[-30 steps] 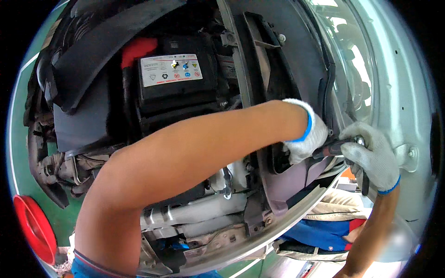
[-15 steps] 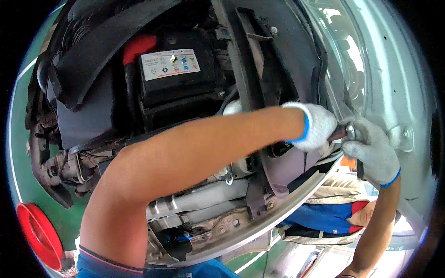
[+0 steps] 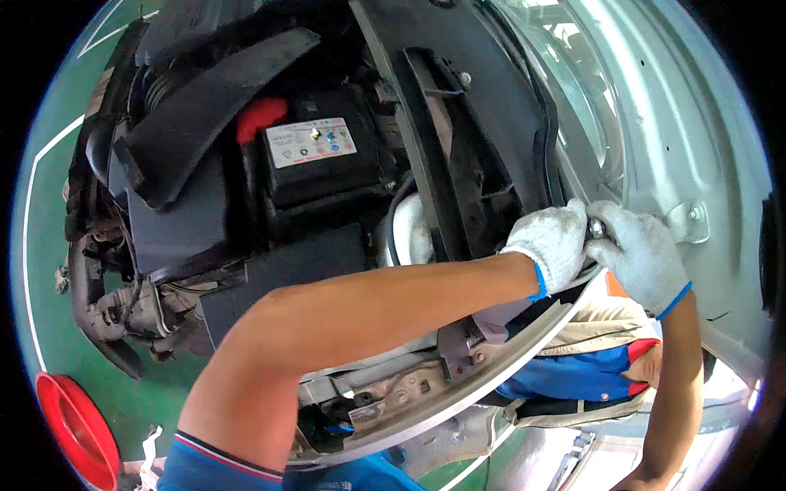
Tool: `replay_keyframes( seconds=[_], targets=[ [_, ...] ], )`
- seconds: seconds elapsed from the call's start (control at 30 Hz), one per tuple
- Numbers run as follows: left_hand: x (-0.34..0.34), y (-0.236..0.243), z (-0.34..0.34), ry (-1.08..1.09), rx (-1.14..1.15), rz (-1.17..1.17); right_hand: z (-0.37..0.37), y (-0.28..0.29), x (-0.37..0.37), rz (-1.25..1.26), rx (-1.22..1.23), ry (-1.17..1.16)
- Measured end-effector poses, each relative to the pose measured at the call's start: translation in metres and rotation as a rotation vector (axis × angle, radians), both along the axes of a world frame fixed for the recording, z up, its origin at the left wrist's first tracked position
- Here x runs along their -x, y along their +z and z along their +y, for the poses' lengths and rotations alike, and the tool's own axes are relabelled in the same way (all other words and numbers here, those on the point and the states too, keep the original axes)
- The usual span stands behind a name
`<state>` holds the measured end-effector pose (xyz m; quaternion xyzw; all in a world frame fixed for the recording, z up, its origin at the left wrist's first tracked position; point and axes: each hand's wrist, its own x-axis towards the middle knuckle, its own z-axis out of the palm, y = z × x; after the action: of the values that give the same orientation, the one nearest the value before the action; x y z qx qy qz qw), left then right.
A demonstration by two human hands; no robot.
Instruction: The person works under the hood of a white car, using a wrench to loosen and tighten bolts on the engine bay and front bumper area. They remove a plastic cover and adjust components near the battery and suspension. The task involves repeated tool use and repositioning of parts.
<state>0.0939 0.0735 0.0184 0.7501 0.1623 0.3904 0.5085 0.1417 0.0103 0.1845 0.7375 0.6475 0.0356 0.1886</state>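
Observation:
Both my hands wear white knit gloves with blue cuffs and meet at the hinge-side corner of the engine bay, below the windshield. My left hand (image 3: 550,244) reaches across the bay, its fingers closed at the handle side of a ratchet wrench (image 3: 597,228). Only the wrench's round chrome head shows between the gloves; the rest is hidden. Around that head, my right hand (image 3: 643,252) has its thumb and fingers curled. Beside my left hand runs the dark plastic cowl cover (image 3: 499,106). What the wrench sits on is out of sight.
A black battery (image 3: 319,176) with a red terminal cover (image 3: 260,119) sits in the bay. The raised pale-green hood (image 3: 696,139) stands at right, the fender edge (image 3: 458,409) runs below. Another person in a blue shirt (image 3: 573,372) is beyond it. A red basin (image 3: 78,430) lies on the green floor.
My hands have come closer together around the wrench, whose dark handle is now covered. My left forearm has shifted lower, and the whole view has moved slightly.

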Motion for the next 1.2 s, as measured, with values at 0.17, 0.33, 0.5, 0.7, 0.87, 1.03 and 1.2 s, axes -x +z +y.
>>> replay_keyframes(
  seconds=[0.17, 0.33, 0.5, 0.7, 0.87, 1.03, 1.2],
  targets=[
    [0.005, -0.003, 0.013, -0.067, 0.018, -0.01, 0.005, -0.006, 0.019, 0.156, -0.07, -0.309],
    [0.003, -0.009, -0.001, 0.262, -0.012, -0.177, -0.015, -0.022, 0.004, 0.251, -0.276, -0.053],
    [0.001, -0.007, 0.016, -0.019, -0.104, -0.115, -0.066, -0.038, -0.055, -0.018, -0.356, -0.146],
    [0.009, -0.004, 0.05, -0.174, -0.127, -0.013, -0.083, -0.034, 0.042, 0.204, -0.389, -0.179],
    [0.006, 0.008, 0.005, 0.36, 0.003, -0.06, -0.079, -0.044, 0.037, -0.001, -0.458, -0.023],
    [-0.017, 0.013, -0.015, 0.204, -0.013, -0.132, -0.081, -0.066, -0.077, -0.295, -0.51, -0.082],
    [0.003, 0.007, 0.052, -0.572, 0.137, -0.044, -0.081, -0.049, 0.057, -0.048, -0.474, -0.103]
  ],
)
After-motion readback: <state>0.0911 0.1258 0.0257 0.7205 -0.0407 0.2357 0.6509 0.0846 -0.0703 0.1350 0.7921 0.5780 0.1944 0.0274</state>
